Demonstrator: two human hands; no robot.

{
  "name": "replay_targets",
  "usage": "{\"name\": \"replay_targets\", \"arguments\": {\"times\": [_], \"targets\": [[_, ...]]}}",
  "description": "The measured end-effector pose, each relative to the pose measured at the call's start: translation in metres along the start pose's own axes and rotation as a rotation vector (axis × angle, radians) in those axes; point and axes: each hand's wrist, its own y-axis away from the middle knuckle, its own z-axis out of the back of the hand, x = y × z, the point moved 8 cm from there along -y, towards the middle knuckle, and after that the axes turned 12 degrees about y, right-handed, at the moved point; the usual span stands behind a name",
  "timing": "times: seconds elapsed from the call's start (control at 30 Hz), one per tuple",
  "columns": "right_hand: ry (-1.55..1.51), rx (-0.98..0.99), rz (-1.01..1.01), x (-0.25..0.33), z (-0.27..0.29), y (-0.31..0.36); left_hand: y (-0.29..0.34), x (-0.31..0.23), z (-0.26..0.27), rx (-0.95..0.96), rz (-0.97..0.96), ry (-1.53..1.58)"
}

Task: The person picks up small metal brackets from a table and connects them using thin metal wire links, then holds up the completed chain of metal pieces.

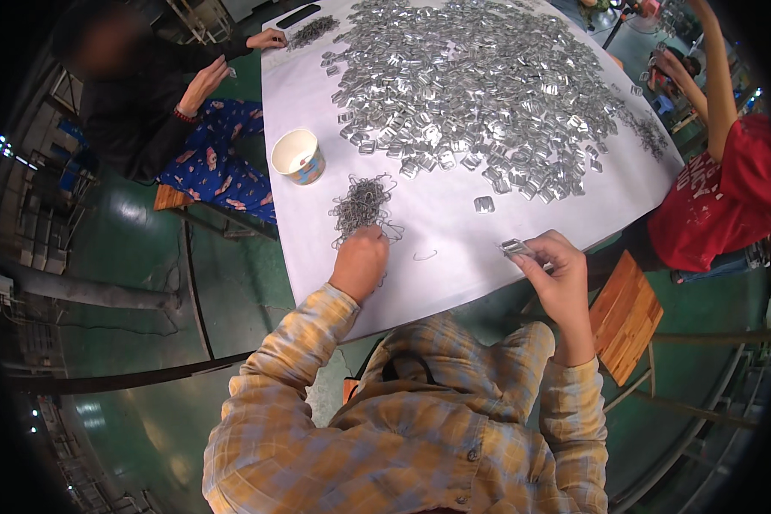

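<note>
Between the thumb and fingers of my right hand [561,272] is a small shiny metal buckle [516,248], held above the near edge of the white-covered table. My left hand [360,264] is closed at the near side of a small heap of bent wire hooks [361,204]. Its fingertips touch the heap, and what they pinch is hidden. One loose wire hook [425,255] lies on the cover between my hands. Beyond my right hand, a single buckle [484,205] sits apart from the large pile of metal buckles [471,94].
A paper cup [299,158] stands left of the wire heap. Across the left corner, a person in black [128,94] works beside another wire heap [311,32]. A person in red [724,193] is at the right edge. A wooden stool [627,317] stands to my right.
</note>
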Motion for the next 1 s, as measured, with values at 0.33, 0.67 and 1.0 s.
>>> {"name": "replay_targets", "arguments": {"times": [0.33,0.67,1.0], "targets": [[-0.041,0.015,0.015,-0.003,-0.011,-0.001,-0.022,-0.001,-0.002,0.162,-0.077,0.078],[-0.076,0.099,0.004,0.003,-0.023,-0.001,-0.028,-0.001,0.000,0.237,0.483,1.348],[0.028,0.234,0.082,0.023,-0.032,0.002,-0.063,-0.086,0.054,-0.041,-0.155,1.083]]}}
